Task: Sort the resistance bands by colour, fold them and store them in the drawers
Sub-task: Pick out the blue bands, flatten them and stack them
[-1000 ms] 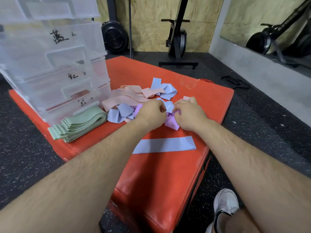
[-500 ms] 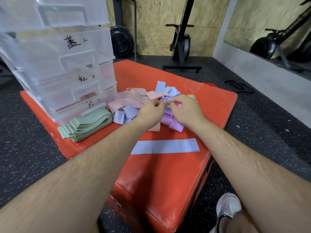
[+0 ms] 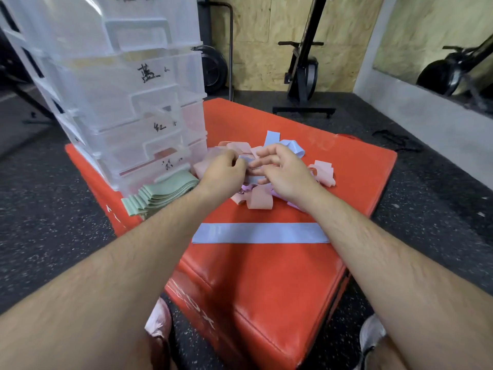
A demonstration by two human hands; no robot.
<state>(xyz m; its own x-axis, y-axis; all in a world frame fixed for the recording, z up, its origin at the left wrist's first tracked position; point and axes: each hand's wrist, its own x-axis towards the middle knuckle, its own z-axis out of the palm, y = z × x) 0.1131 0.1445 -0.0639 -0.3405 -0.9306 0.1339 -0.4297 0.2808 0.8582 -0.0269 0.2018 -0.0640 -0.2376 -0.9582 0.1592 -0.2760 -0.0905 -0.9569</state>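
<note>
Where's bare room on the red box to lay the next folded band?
Free: the front strip between the flat blue band and the near edge of the red box; the far strip behind the pile. Crowded: the middle, left hand and right hand in the pile; the left side, drawers and green stack.

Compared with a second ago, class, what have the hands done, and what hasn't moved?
Both hands shifted further into the pile. The left hand now pinches a blue band; the right hand has opened its fingers beside it. The flat blue strip, green stack and drawers stayed put.
</note>
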